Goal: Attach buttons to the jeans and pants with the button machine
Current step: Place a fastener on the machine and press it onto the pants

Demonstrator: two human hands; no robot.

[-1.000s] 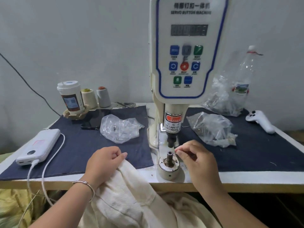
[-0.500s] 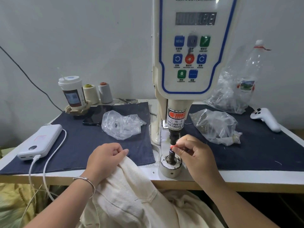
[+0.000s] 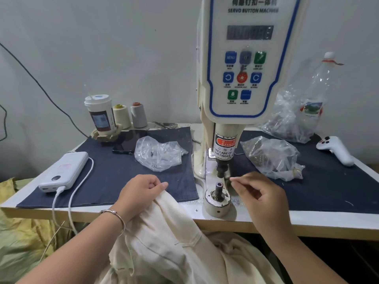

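At the table's near edge, head view: the machine [image 3: 244,64] stands at twelve o'clock, its upper punch [image 3: 222,171] hanging straight above the lower post [image 3: 218,188], which rises upright from a round base [image 3: 217,203].

Right hand [image 3: 260,199] sits at three o'clock of the post, just beside it. Its thumb and forefinger are pinched together, tips pointing to nine o'clock at the gap between punch and post. Something small seems caught in the pinch, likely a button part, but it is too small to tell.

Left hand [image 3: 141,191] lies at nine o'clock of the post, farther off, fingers curled round a fold of the cream pants [image 3: 164,238]. The pants hang off the table edge toward six o'clock and do not yet lie over the post.

Judgement: the right hand is nearer and loads the vertical axis; then the cloth must travel toward three o'clock onto the post.

Bags [image 3: 270,156] of parts lie at one and eleven o'clock.
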